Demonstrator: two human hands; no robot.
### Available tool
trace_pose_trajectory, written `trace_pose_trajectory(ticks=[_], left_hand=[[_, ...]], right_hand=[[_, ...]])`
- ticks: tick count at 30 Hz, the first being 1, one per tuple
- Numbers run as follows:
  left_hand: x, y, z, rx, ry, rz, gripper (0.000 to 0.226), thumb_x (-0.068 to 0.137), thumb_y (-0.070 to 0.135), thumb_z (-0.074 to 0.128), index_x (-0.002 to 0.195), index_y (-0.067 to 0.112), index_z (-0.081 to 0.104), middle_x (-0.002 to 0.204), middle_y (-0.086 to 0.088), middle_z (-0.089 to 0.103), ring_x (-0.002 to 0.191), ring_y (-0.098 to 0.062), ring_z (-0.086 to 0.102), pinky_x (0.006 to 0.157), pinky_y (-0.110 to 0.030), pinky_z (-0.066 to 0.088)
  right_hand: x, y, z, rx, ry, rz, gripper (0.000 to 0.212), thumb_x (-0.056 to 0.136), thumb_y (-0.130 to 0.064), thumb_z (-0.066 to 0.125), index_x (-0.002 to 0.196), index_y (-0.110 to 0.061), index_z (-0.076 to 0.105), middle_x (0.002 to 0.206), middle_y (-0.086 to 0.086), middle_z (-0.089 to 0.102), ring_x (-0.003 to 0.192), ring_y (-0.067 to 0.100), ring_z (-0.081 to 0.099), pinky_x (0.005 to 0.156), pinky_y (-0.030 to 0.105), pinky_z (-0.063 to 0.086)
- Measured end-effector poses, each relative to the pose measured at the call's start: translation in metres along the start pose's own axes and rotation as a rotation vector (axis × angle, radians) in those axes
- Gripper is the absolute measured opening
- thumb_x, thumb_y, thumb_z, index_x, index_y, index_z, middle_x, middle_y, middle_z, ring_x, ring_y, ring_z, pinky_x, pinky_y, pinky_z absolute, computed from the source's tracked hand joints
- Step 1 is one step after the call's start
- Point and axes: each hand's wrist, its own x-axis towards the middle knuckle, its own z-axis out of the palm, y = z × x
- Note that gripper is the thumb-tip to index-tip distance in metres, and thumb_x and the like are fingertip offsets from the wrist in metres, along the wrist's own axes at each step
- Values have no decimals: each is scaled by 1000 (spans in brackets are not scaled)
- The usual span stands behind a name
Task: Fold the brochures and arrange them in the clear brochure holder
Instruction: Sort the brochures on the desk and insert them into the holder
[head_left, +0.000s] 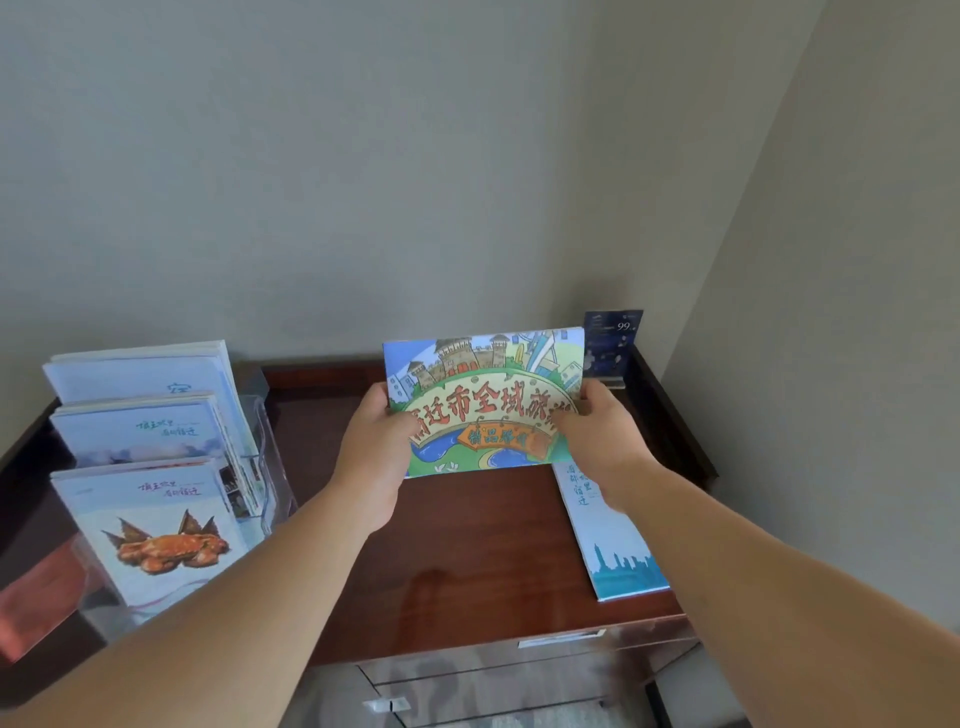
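Gripping a colourful folded paper brochure printed with a cartoon town and red lettering by its two side edges, both hands hold it upright just above the dark red-brown polished wooden cabinet top. The left hand pinches the left edge, thumb on the printed face and fingers behind. The right hand curls round the right edge. Both bare forearms reach forward.

At the left side of the top stands a clear plastic stepped brochure holder. Its three tiers are each filled with upright pale blue glossy brochures, and the front stack shows an orange crab. A long narrow pale blue brochure with a skyline lies flat on the wood, partly under the right hand. A dark blue card in a small clear stand sits in the far right corner.
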Motion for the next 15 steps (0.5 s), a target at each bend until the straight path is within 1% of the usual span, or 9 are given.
trace_pose_trajectory(ticks=[1,3,5,6,8,10,11,13,15], left_hand=[[0,-6,0,9,4,-16,41,83,-5,42,101,23,64,97,0,76,88,-23,74,86,-51,55],[1,-19,-2,31,21,-50,44,84,-5,41,97,30,66,95,4,76,87,-21,74,86,-49,57],[3,-33,-6,58,30,-79,47,85,-5,41,92,34,67,96,4,76,88,-21,74,88,-51,56],[4,-41,-8,80,27,-90,46,85,-5,41,94,33,67,96,4,76,88,-21,74,89,-52,55],[8,-59,-12,141,24,-118,43,87,-4,42,99,29,66,97,5,76,89,-19,73,92,-52,54],[11,-82,-13,173,50,-163,44,86,-4,41,100,30,66,96,7,76,89,-16,73,91,-47,55],[11,-93,-13,173,60,-182,46,86,-5,41,100,31,66,97,7,76,90,-15,73,90,-45,55],[11,-116,-14,164,80,-224,48,84,-7,40,101,29,67,98,6,76,94,-16,72,90,-42,55],[11,-132,-15,151,105,-259,46,84,-7,42,103,26,67,100,5,75,96,-17,71,90,-41,54]], right_hand=[[0,4,5,13,-12,-2,15,98,-19,51,104,-31,58,98,-12,70,84,7,70,60,23,54],[2,12,15,50,-38,32,14,98,-19,50,101,-31,57,99,-9,71,86,11,71,70,32,60],[4,20,23,63,-58,85,9,97,-23,52,103,-27,57,100,-4,71,88,15,71,79,39,60],[5,23,27,96,-61,111,10,95,-28,55,104,-24,56,100,-1,71,87,17,71,81,40,59],[6,31,35,184,-54,162,24,90,-44,58,101,-23,52,98,3,71,82,19,73,77,39,59],[7,46,44,139,-45,184,40,86,-64,54,97,-26,49,95,3,71,80,18,73,72,35,57],[6,55,49,110,-40,192,46,84,-70,50,97,-26,49,95,3,70,81,18,72,71,33,55],[5,71,60,73,-8,228,53,83,-76,42,101,-27,50,95,1,68,83,16,71,69,30,51],[6,81,70,79,41,276,49,86,-74,39,101,-29,50,87,0,68,73,12,72,61,26,50]])
